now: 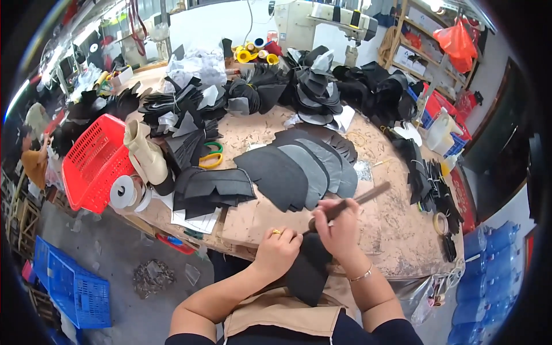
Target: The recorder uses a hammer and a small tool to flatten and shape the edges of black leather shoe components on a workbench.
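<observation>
A black piece of leather-like material (310,270) hangs over the table's front edge toward my lap. My left hand (279,250), with a ring on one finger, is closed on its upper left edge. In my right hand (339,227) is a dark brown tool with a long flat handle (374,192), pointing up and right. Its other end comes down close to the black piece, and I cannot tell its exact kind. Just beyond my hands lie overlapping black and grey cut pieces (282,175). Left of these is a stack of folded black pieces (213,190).
A red basket (95,164), cream boot (141,152) and white spool (123,192) stand at the left. Scissors with yellow handles (211,160) lie near the boot. Black bundles (259,89) line the back, before a sewing machine (299,23). Blue bottles (489,282) stand right.
</observation>
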Tool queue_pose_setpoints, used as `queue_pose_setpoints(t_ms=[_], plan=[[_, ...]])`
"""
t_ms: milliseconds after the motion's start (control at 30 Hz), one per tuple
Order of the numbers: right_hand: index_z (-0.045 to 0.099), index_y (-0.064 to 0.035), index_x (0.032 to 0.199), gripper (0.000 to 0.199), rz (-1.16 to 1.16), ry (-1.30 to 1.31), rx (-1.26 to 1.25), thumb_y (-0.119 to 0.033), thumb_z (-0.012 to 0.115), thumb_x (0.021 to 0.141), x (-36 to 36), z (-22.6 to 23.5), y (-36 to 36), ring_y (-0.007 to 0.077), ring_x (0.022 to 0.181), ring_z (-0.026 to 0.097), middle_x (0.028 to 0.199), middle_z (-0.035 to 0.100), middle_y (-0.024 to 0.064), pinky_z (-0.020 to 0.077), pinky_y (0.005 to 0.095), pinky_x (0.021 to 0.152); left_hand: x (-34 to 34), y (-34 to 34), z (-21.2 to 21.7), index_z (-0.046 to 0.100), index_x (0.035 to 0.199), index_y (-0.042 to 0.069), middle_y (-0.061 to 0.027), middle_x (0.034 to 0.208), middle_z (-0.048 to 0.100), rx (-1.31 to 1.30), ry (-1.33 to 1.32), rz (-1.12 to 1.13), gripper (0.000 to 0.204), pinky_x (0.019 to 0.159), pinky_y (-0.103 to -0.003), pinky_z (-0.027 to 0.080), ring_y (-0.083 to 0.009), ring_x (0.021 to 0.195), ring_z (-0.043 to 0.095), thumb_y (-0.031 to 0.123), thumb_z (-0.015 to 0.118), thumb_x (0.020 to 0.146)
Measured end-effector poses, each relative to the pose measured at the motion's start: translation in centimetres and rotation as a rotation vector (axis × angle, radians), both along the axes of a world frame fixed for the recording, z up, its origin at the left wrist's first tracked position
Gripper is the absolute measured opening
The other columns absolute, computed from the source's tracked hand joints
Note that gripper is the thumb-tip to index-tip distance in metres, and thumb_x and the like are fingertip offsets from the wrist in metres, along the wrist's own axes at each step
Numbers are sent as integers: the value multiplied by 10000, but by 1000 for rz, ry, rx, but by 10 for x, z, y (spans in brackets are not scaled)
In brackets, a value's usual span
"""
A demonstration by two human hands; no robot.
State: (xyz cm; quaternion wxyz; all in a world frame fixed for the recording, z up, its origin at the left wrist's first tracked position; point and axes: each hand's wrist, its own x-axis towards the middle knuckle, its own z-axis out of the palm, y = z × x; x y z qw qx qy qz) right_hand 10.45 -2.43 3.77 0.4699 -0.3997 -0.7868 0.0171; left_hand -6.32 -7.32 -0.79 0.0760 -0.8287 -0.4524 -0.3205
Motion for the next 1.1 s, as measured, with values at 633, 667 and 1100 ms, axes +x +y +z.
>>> queue_pose_setpoints(t_ms=[633, 667, 1100], plan=[[618, -39, 911, 151, -445, -87, 29, -142, 684, 822, 54, -19, -38, 264, 844, 593, 873, 659, 80, 374, 414, 862, 49, 73, 14, 658, 979, 97, -41, 1013, 607, -348, 54, -497, 152, 860, -375, 476, -244, 983, 591, 151, 649, 837], [618, -39, 911, 151, -479, -75, 25, -142, 684, 822, 58, -20, -40, 264, 844, 593, 873, 659, 80, 374, 414, 862, 48, 69, 12, 658, 979, 97, -41, 1013, 607, -351, 73, -529, 152, 860, -375, 476, -244, 983, 591, 151, 649, 837], [614, -62, 924, 243, -394, 151, 42, -152, 752, 746, 55, 2, -32, 266, 804, 593, 889, 656, 61, 380, 419, 853, 38, 52, 9, 663, 1023, 87, -46, 1024, 620, -133, 85, -480, 262, 861, -378, 465, -245, 989, 591, 100, 551, 786]])
